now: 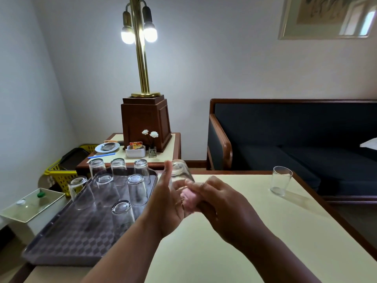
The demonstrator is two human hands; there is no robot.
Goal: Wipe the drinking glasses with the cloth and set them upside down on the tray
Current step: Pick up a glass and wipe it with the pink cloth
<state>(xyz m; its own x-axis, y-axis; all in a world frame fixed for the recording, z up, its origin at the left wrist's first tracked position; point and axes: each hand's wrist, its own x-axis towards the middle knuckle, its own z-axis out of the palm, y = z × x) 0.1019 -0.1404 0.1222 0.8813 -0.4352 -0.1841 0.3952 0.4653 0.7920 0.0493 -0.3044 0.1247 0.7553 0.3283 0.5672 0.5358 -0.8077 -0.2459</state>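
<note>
My left hand (165, 203) grips a clear drinking glass (179, 172) held on its side above the table, base pointing away from me. My right hand (220, 203) is shut on a pink cloth (188, 198) pushed into the glass's mouth. A dark patterned tray (67, 244) lies at the table's left and carries several glasses upside down, such as the nearest one (122, 215). One more glass (280, 183) stands upright, alone, near the table's far right edge.
The cream table (234, 252) has a dark wooden rim. Behind it a side table holds a brass lamp on a wooden box (145, 123), a plate and a small vase. A yellow basket (59, 176) and a white lidded box (32, 207) sit left; a dark sofa (295, 139) right.
</note>
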